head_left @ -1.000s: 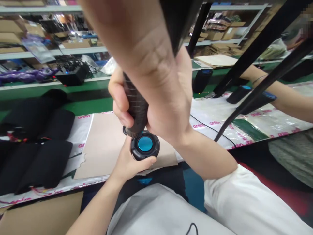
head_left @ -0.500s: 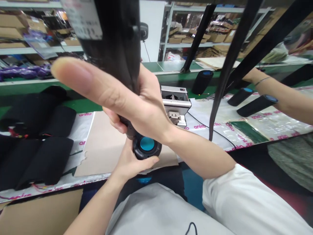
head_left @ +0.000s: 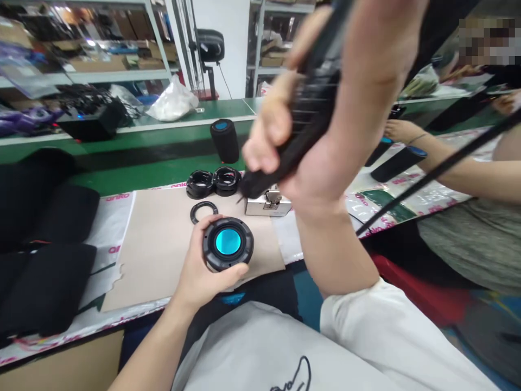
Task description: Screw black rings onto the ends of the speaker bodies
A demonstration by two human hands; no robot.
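My left hand (head_left: 207, 271) is wrapped round a black speaker (head_left: 245, 247), whose blue round end faces up, over a cardboard sheet (head_left: 158, 239). In my right hand (head_left: 325, 146) is a black electric screwdriver (head_left: 311, 103), raised above and right of the speaker, its thin tip pointing down and clear of it. Just behind the speaker lies a black ring (head_left: 192, 212). Two stacks of black rings (head_left: 199, 184) stand further back, left of a silver metal box (head_left: 264, 208) that the screwdriver partly overlaps.
Several black cylinders (head_left: 44, 282) lie at the left. One blue-topped speaker (head_left: 226, 144) stands on the green bench behind. At the right, another person's hand (head_left: 402, 132) is near more speakers (head_left: 396, 165). A black cable (head_left: 443, 163) crosses the right side.
The screwdriver has lifted off the speaker and moved right with my right hand. The view has shifted, showing the ring and ring stacks. My left hand still holds the speaker.
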